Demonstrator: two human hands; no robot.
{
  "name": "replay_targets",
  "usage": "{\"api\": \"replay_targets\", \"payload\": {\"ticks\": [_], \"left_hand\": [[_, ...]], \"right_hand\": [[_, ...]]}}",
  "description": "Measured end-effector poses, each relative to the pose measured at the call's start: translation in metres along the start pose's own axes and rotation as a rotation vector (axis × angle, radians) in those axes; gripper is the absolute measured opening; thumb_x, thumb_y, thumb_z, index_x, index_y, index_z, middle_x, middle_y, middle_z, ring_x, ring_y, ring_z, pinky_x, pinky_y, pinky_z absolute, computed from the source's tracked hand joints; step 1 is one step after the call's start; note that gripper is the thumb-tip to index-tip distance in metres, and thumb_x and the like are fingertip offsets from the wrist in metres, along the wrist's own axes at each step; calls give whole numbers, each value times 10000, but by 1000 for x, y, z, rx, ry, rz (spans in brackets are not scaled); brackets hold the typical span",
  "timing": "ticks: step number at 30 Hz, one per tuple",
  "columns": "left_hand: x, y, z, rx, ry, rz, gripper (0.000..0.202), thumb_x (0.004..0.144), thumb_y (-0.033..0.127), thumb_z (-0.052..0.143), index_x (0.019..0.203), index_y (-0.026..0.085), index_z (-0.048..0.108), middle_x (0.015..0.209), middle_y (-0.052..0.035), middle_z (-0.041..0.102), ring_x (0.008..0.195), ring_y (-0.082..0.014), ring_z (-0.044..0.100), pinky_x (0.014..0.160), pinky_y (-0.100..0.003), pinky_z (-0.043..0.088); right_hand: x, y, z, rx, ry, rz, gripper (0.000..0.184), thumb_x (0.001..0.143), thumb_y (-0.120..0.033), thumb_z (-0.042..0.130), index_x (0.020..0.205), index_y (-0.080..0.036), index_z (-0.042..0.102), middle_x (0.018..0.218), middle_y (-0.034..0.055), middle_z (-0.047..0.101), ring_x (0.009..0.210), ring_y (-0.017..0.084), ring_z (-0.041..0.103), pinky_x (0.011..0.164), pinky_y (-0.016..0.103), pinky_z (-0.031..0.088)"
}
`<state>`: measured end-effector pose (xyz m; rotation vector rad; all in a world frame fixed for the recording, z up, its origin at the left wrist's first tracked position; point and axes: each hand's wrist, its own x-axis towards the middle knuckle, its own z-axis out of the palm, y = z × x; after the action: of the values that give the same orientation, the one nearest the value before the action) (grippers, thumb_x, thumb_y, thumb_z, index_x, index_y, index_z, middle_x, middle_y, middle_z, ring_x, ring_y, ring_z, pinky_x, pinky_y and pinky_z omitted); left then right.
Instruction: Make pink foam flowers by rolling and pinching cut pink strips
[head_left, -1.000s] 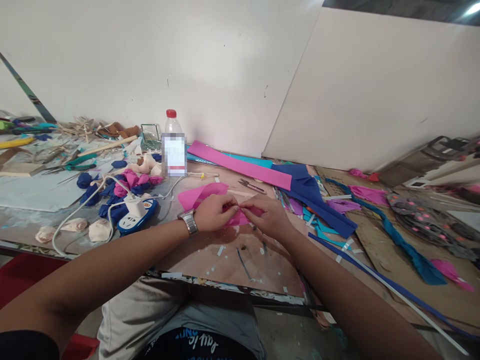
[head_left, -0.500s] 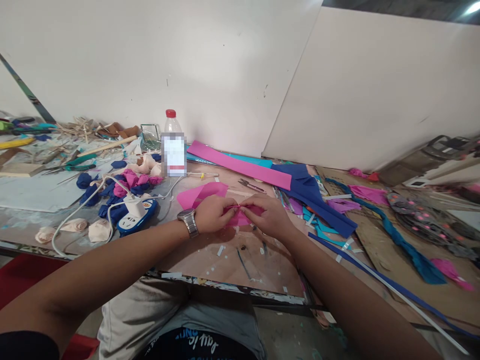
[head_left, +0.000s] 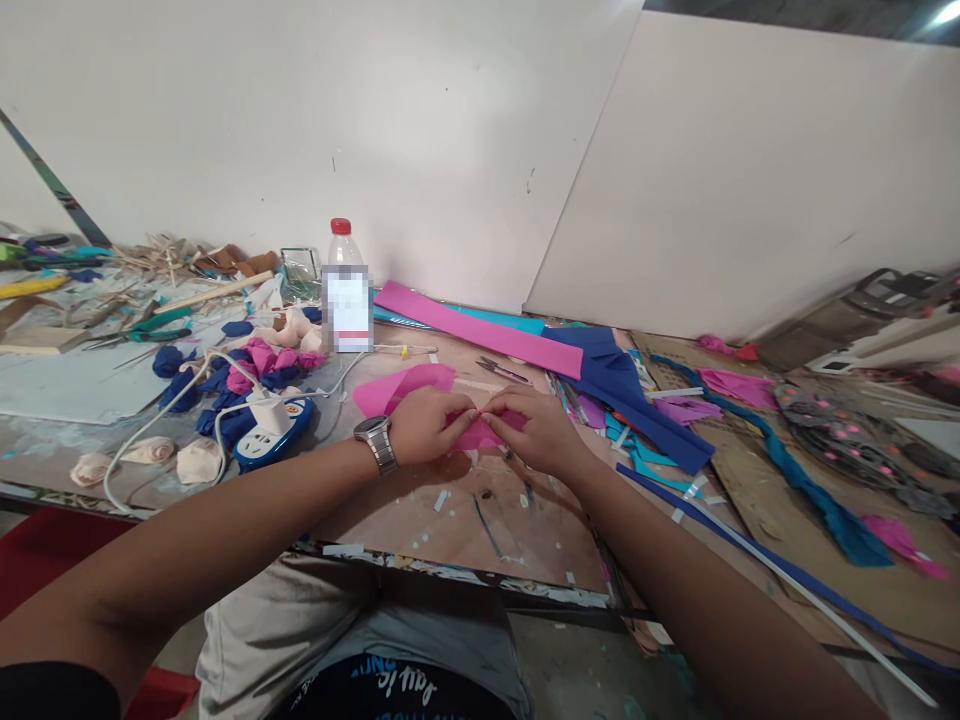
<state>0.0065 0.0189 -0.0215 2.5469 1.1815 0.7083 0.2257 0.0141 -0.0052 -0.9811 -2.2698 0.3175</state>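
Both hands pinch a pink sheet of crepe paper (head_left: 474, 436) above the middle of the table. My left hand (head_left: 431, 425), with a metal wristwatch (head_left: 377, 443) behind it, has its thumb and forefinger closed on the paper. Fingertip to fingertip with it, my right hand (head_left: 536, 428) pinches the same spot. Pink paper (head_left: 409, 386) also shows beyond the left hand; whether it belongs to the held sheet I cannot tell. Small metal snips (head_left: 504, 372) lie just past the hands. Behind them stretches a folded pink strip (head_left: 480, 328) over blue paper (head_left: 637, 400).
Left of the hands sit a blue-and-white power strip (head_left: 274, 440) with cables and a pile of paper flowers (head_left: 262, 365). A phone (head_left: 349, 310) leans on a red-capped bottle (head_left: 340, 232). Cardboard (head_left: 739, 480) with a teal twisted strip (head_left: 802, 480) lies to the right.
My fingertips have shifted slightly at the pinched spot on the pink paper. Both hands keep their grip, and everything else stays in place.
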Motion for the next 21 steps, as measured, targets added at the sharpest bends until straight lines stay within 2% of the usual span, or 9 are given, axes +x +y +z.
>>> {"api": "replay_targets", "payload": {"ticks": [8, 16, 18, 21], "left_hand": [[3, -2, -1, 21, 50, -89, 396, 1022, 454, 421, 911, 217, 718, 837, -68, 743, 766, -215, 628, 643, -329, 319], [7, -8, -4, 17, 130, -160, 381, 1011, 401, 412, 810, 198, 665, 753, -60, 694, 692, -204, 585, 627, -328, 315], [7, -9, -4, 12, 138, -184, 369, 1006, 389, 408, 836, 195, 672, 782, -65, 710, 714, -212, 604, 640, -331, 345], [5, -9, -3, -34, 136, -157, 301, 975, 357, 451, 979, 197, 706, 933, -70, 759, 838, -229, 661, 726, -342, 425]], "right_hand": [[0, 2, -4, -44, 25, 57, 136, 935, -307, 655, 865, -226, 741, 877, 39, 773, 821, 207, 695, 763, 333, 510], [2, 3, -7, -40, 74, 93, 138, 923, -315, 670, 834, -232, 735, 856, 35, 782, 808, 214, 711, 768, 340, 520], [2, 3, -7, -39, 74, 95, 139, 923, -317, 671, 834, -232, 735, 860, 36, 783, 805, 213, 710, 760, 337, 518], [1, 3, -5, -38, 73, 96, 136, 923, -308, 667, 832, -231, 733, 863, 38, 781, 821, 218, 707, 769, 341, 516]]}}
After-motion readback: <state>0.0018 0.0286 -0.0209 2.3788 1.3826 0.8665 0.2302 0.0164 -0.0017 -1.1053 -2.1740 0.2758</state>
